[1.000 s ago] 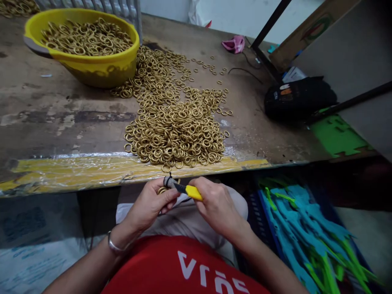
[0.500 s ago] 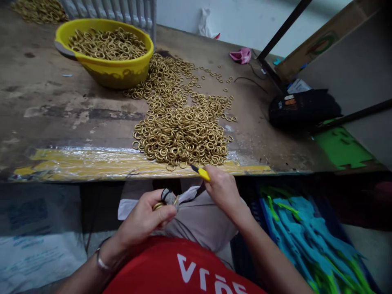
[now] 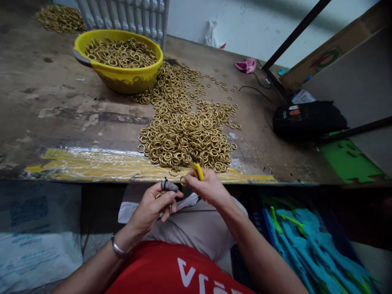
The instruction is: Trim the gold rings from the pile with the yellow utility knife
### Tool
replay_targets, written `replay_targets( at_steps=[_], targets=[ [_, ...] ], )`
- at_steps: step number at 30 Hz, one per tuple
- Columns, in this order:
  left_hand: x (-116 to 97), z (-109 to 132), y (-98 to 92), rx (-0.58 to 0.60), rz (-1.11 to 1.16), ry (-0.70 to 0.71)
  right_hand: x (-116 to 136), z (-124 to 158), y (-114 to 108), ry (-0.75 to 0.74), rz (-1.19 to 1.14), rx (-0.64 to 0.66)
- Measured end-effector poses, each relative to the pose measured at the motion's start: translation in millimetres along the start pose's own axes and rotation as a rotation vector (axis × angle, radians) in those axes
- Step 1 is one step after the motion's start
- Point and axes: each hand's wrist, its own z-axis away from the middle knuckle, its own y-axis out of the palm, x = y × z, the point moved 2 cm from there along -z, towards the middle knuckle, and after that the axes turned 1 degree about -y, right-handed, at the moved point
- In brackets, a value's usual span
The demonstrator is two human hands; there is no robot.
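Observation:
My right hand (image 3: 206,185) grips a yellow utility knife (image 3: 198,170), its dark tip pointing up toward the pile. At the fingertips of that hand is a gold-coloured metal ring (image 3: 183,180) by the table edge; whether it is pinched I cannot tell. My left hand (image 3: 156,206) is curled around gold-coloured rings (image 3: 158,196), mostly hidden by the fingers. A grey finger cover (image 3: 169,186), tied with dark cord, wraps its index finger. In front of both hands, a large pile of loose metal rings (image 3: 190,136) reaches the taped table edge.
A yellow basin (image 3: 128,79) full of rings stands back left, beside a ribbed grey panel (image 3: 125,18). Another ring heap (image 3: 59,18) lies behind. A black bag (image 3: 309,118) and green foam mat (image 3: 352,159) are at right. Below is a crate of turquoise pieces (image 3: 318,241).
My right hand has moved left, closer to my left hand, and the knife now points more upright. My left fingers have loosened slightly. The whole view has shifted a little.

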Motion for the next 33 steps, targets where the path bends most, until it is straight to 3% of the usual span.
replay_targets(
  at_steps=[2, 4, 6, 11, 15, 19, 22, 26, 33],
  targets=[
    [-1.2, -2.2, 4.1, -0.108, -0.125, 0.091, 0.3, 4.1, 5.2, 0.176, -0.372, 0.1],
    [-0.1, -2.2, 6.8, -0.215, -0.226, 0.183, -1.2, 6.7, 11.1, 0.292, -0.591, 0.137],
    [1.5, -0.6, 8.1, -0.266, -0.326, 0.273, -4.4, 7.7, 16.7, 0.356, -0.703, 0.156],
    [0.3, 2.8, 7.6, -0.255, -0.615, 0.404, -8.6, 10.2, 24.1, 0.373, -0.77, 0.178],
    [1.4, 1.5, 6.6, -0.195, -0.445, 0.2, -5.2, 22.5, 18.2, 0.211, -0.516, 0.125],
    [4.7, 2.0, 9.6, -0.11, -0.183, 0.071, 0.3, 45.2, 6.1, -0.135, 0.201, -0.053],
    [6.0, 4.8, 14.2, -0.074, -0.069, 0.068, 0.3, 59.6, 6.0, -0.218, 0.602, -0.064],
    [5.9, 8.1, 21.3, -0.03, 0.008, 0.081, -1.5, 65.8, 11.1, -0.195, 0.799, -0.059],
    [7.5, 6.8, 24.1, -0.013, 0.038, 0.069, 2.5, 60.7, 13.7, -0.211, 0.888, -0.073]
  ],
)
